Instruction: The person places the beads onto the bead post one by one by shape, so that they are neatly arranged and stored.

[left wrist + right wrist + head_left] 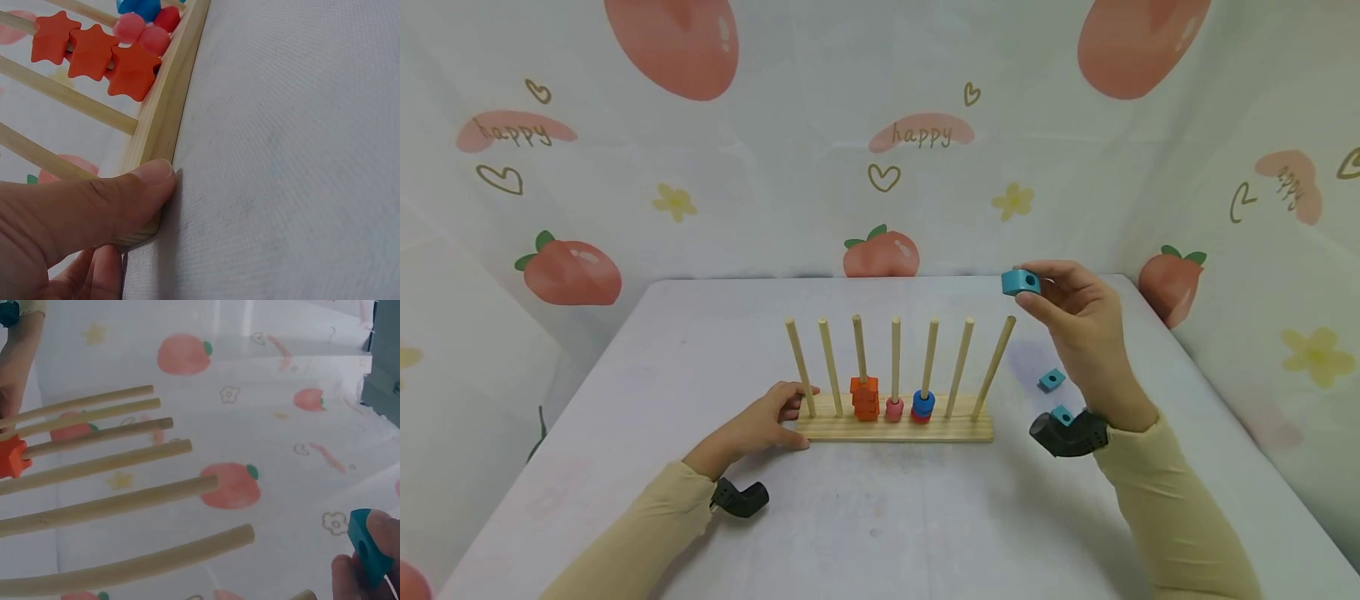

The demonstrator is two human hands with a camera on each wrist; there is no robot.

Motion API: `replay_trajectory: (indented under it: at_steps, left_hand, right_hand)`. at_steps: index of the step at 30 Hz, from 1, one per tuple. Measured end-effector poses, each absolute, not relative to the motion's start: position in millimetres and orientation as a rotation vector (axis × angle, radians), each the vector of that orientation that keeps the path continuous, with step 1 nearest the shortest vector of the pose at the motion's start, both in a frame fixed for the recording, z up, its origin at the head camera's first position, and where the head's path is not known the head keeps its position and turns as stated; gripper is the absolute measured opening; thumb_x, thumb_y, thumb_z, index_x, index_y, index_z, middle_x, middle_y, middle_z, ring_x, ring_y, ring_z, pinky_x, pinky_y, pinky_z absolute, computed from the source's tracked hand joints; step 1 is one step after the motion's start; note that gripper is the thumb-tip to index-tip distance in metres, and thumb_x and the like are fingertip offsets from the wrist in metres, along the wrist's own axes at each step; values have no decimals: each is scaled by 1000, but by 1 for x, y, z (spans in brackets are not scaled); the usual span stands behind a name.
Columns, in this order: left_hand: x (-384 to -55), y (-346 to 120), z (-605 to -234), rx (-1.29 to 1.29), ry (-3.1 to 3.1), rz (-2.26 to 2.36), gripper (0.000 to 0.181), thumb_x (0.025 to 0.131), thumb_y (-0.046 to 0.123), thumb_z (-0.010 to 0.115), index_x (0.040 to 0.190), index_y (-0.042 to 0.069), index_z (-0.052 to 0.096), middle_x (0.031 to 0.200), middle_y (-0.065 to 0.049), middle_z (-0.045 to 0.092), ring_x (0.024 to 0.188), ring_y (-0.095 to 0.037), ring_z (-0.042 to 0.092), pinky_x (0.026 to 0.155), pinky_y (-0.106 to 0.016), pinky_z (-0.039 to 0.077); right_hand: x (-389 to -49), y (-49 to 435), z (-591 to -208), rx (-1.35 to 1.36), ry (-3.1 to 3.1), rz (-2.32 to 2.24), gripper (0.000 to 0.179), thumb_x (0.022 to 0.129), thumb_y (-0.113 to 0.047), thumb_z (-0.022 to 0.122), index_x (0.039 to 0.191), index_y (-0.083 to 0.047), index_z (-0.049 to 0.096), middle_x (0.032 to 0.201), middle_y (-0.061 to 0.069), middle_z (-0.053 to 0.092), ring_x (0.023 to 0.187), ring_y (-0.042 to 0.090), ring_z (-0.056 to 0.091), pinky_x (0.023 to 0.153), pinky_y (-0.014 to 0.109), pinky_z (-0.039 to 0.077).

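Observation:
A wooden peg board (895, 429) with several upright pegs stands on the table. My left hand (775, 417) grips its left end, the thumb (153, 175) on the front edge and the other fingers behind. Up at the right, above the tip of the rightmost peg (996, 367), my right hand (1078, 308) pinches a teal bead (1021, 282) with a hole through it. Orange star beads (94, 53) are stacked on the third peg from the left. The middle peg carries pink beads (893, 409); beside it, a blue bead (923, 403) sits over a red one.
Two more teal beads lie on the table right of the board: one farther back (1052, 380), another (1062, 415) partly behind the black wrist camera (1070, 435). A white cloth printed with peaches (882, 254) hangs behind the table.

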State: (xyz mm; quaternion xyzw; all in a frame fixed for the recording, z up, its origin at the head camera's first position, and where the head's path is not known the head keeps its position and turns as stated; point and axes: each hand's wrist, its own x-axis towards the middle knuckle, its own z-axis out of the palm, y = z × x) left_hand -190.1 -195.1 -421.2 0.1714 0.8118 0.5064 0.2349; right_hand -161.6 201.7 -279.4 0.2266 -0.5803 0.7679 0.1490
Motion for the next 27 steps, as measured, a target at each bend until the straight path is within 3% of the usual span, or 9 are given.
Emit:
replay_trajectory:
  at_steps: [13, 22, 27]
  left_hand:
    - [-190, -194, -420, 475, 2221, 1389, 80, 73, -7, 78, 141, -6, 37, 133, -26, 30, 125, -40, 46, 99, -38, 49]
    - [-189, -194, -420, 465, 2232, 1374, 79, 74, -5, 79, 141, -4, 38, 133, -26, 31, 126, -41, 46, 100, -44, 47]
    - [-190, -194, -420, 459, 2238, 1372, 79, 73, -5, 79, 141, -4, 38, 134, -25, 31, 125, -40, 47, 100, -41, 48]
  right_hand:
    - [-173, 182, -295, 823, -1781, 2013, 32, 84, 13, 64, 112, -4, 67, 104, 1, 70, 89, 9, 65, 82, 18, 54]
    - [-176, 178, -307, 735, -1948, 1948, 30, 84, 9, 68, 108, -10, 69, 99, -6, 70, 84, 7, 60, 74, 16, 50]
    - [-176, 178, -307, 682, -2043, 1958, 26, 85, 3, 69, 105, -13, 69, 96, -7, 68, 84, 8, 58, 77, 17, 50]
